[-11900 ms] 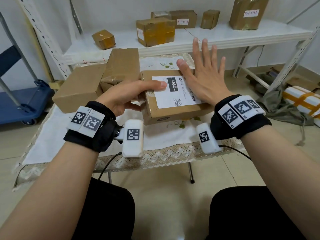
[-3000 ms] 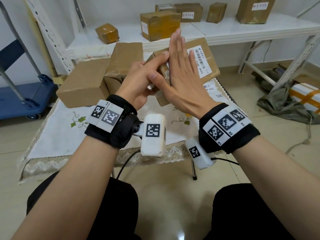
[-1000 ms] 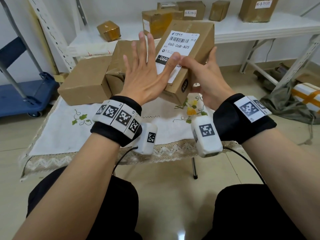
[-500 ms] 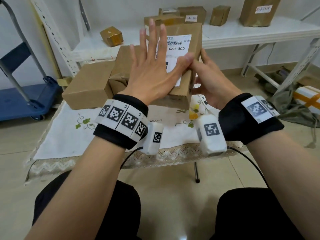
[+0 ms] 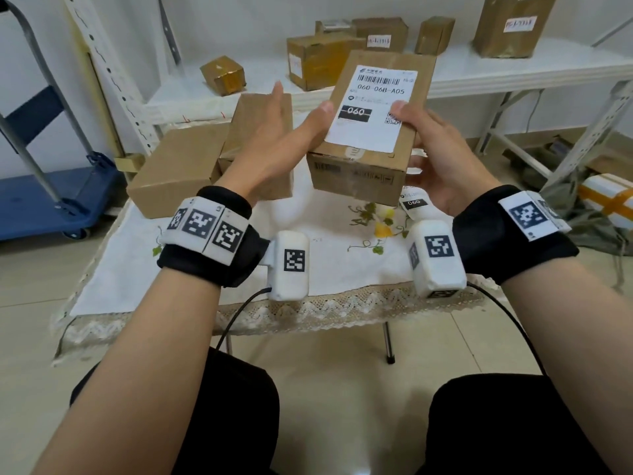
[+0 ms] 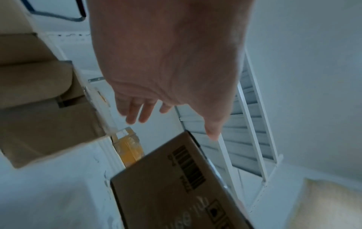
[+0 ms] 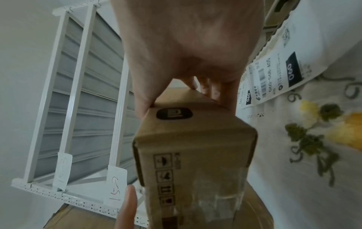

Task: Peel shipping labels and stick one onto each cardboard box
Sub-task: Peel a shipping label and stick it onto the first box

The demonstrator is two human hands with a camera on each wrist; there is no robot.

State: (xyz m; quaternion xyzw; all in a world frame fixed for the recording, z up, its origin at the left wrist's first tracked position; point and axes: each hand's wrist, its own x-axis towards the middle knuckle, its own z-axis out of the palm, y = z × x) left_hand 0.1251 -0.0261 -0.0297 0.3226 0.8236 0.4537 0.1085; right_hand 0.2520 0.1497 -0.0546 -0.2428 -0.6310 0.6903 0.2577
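A brown cardboard box (image 5: 363,173) is held up above the table, its top face tilted toward me. A white shipping label (image 5: 373,108) reading 060-06B-A05 lies stuck flat on that face. My right hand (image 5: 421,138) grips the box from the right, thumb on the label's right edge and fingers beneath; the right wrist view shows this box (image 7: 195,139) end-on in the hand. My left hand (image 5: 298,118) is at the box's left side with fingers straight, only the thumb touching the box edge. A strip of more labels (image 5: 412,202) (image 7: 274,74) lies on the tablecloth under my right hand.
Two plain brown boxes (image 5: 178,173) (image 5: 260,132) stand at the table's back left. A white shelf (image 5: 513,66) behind carries several boxes, some labelled. A blue trolley (image 5: 51,197) stands on the floor at left. A lace-edged cloth (image 5: 342,269) covers the table.
My left hand, pressed flat over the label half a second ago, has slid off to the left, uncovering the whole label. The box has tipped a little toward me.
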